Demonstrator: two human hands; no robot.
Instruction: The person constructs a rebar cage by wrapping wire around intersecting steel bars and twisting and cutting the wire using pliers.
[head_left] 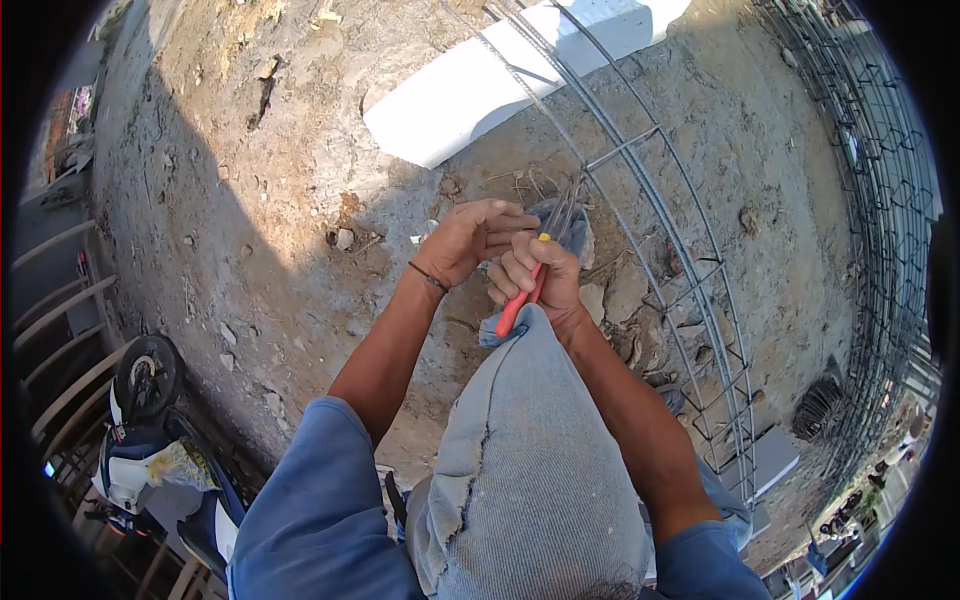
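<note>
Red-handled pliers (515, 308) are gripped in my right hand (548, 278), above the knee of my blue-grey trousers. Several thin wires (568, 215) stick out just beyond that hand, close to the steel rebar frame (640, 165); which part of them is held is hard to tell. My left hand (475, 238) is beside the right one, its fingers spread and slightly curved, palm turned toward the wires. Nothing shows in it. A dark band circles the left wrist.
A white block (480, 100) lies on the dirt ground ahead. More rebar cages (880, 180) stand along the right edge, with a dark wire bundle (820, 408) near them. A motorcycle (150, 470) is parked at the lower left. Stones are scattered about.
</note>
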